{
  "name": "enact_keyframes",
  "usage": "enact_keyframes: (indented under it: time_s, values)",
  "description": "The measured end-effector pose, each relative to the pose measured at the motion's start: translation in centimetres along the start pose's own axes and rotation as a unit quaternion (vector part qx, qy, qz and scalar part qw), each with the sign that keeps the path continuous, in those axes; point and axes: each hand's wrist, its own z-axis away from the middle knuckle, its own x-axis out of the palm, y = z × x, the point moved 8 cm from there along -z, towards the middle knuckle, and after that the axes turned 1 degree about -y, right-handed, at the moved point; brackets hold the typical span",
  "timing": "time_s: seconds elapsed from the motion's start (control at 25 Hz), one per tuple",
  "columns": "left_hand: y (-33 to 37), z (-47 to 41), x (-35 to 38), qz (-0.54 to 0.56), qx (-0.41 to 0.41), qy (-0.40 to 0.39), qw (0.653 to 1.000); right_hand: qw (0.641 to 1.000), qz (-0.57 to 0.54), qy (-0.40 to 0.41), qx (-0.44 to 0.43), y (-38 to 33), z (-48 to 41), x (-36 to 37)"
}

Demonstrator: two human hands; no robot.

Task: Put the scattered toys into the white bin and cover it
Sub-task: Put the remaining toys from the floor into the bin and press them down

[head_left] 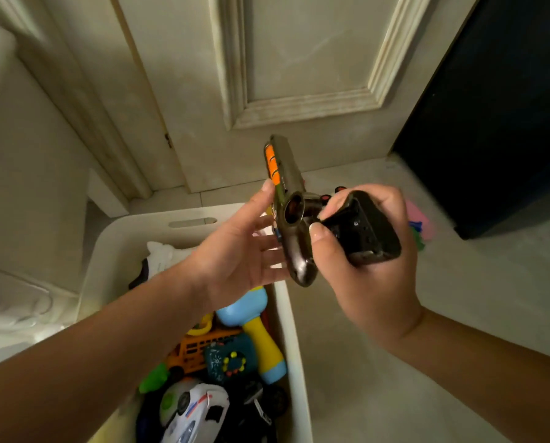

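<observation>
From your head camera you see both your hands up over the floor; your right hand (374, 266) has its fingers (391, 199) curled tight round the black handle of the dark plastic toy gun with orange bits on its barrel (294, 247); your left hand (235, 251) is flat, its fingers straight and loose, holding nothing; its thumb tip and fingertips touch the side of the gun; the gun is in the air, over the far right corner of the white plastic bin (158, 223), with its barrel pointing away from you at the cream door (299, 59); the bin sits on the pale floor (458, 298) with no cover on it; inside it lie a blue and yellow toy hammer (260, 334), an orange toy bus (200, 345), a dark teal toy game pad with yellow dots (227, 361) and a white toy car (193, 410); some pink and green toys (417, 219) lie on the floor behind your right hand, near a big dark cabinet (506, 123).
</observation>
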Motion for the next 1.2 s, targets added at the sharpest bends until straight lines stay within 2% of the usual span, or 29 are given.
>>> enact_keyframes:
  time_s: [0.12,0.2,0.28,0.32,0.4,0.48,0.56,0.64,0.72,0.76,0.84,0.92,0.96,1.04,1.08,1.16,1.2]
  values:
    - [0.7,2.1,-2.5,0.029,0.000,0.022,0.999,0.995,-0.073,-0.074,-0.006,-1.5,1.6,2.6]
    - [-0.5,3.9,-4.6,0.013,-0.031,0.029,0.999,0.978,-0.114,-0.174,-0.001,-2.4,3.2,5.0]
    - [-1.9,5.9,-7.6,0.007,-0.070,0.048,0.996,0.940,-0.117,-0.315,0.060,-2.3,5.1,7.7]
    - [-2.3,7.0,-9.4,0.003,-0.080,0.069,0.994,0.909,-0.092,-0.393,0.103,-1.7,6.2,8.8]
    - [-2.8,9.1,-12.8,-0.040,-0.092,0.112,0.989,0.853,-0.039,-0.492,0.168,-0.1,7.8,9.7]
    - [-2.9,10.9,-15.0,-0.156,-0.099,0.160,0.970,0.852,0.026,-0.493,0.173,1.5,8.0,9.8]
    - [-2.7,11.9,-16.1,-0.247,-0.090,0.234,0.936,0.852,0.109,-0.478,0.182,3.3,8.1,10.3]
    - [-2.9,12.1,-16.5,-0.292,-0.080,0.293,0.907,0.823,0.145,-0.508,0.210,4.1,9.2,11.7]
    - [-3.1,12.1,-16.4,-0.313,-0.069,0.326,0.889,0.780,0.113,-0.553,0.272,4.1,11.2,13.1]
    - [-3.1,12.2,-16.4,-0.321,-0.070,0.333,0.884,0.760,0.107,-0.577,0.281,3.6,12.2,13.9]
    - [-3.3,12.5,-16.5,-0.341,-0.113,0.313,0.879,0.736,0.154,-0.623,0.217,2.6,14.0,15.3]
    - [-3.0,13.0,-16.8,-0.374,-0.164,0.286,0.867,0.754,0.203,-0.610,0.138,2.2,14.2,16.1]
    - [-2.5,13.2,-16.9,-0.411,-0.163,0.281,0.852,0.763,0.211,-0.597,0.132,2.3,13.8,16.1]
    - [-1.2,13.3,-17.0,-0.469,-0.124,0.282,0.828,0.754,0.223,-0.600,0.146,2.3,13.8,15.8]
    - [-1.1,13.2,-16.3,-0.468,-0.106,0.273,0.834,0.743,0.232,-0.609,0.151,2.1,14.1,15.7]
    - [-2.1,12.7,-14.4,-0.415,-0.086,0.232,0.875,0.717,0.242,-0.631,0.170,1.5,14.8,15.2]
    - [-2.8,12.4,-13.3,-0.394,-0.081,0.215,0.890,0.691,0.248,-0.654,0.184,1.2,15.0,14.6]
